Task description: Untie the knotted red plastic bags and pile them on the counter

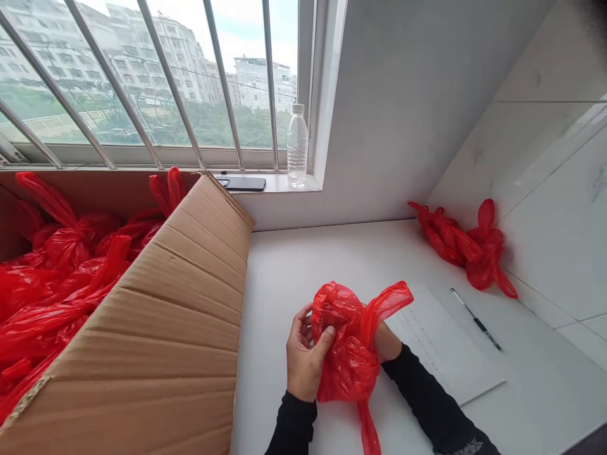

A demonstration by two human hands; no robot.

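Note:
A crumpled red plastic bag [348, 344] is held over the white counter [294, 265] in front of me. My left hand [303, 354] pinches its left side, thumb and fingers closed on the plastic. My right hand [386, 341] is mostly hidden behind the bag and grips its other side near a loose handle that sticks up to the right. Both sleeves are black.
A big cardboard box [180, 328] full of several red bags [61, 265] stands at the left. More tied red bags [462, 246] lie at the back right by the tiled wall. A sheet of paper [441, 344] and a pen [475, 319] lie to the right. A water bottle [297, 148] and a phone [244, 183] rest on the window sill.

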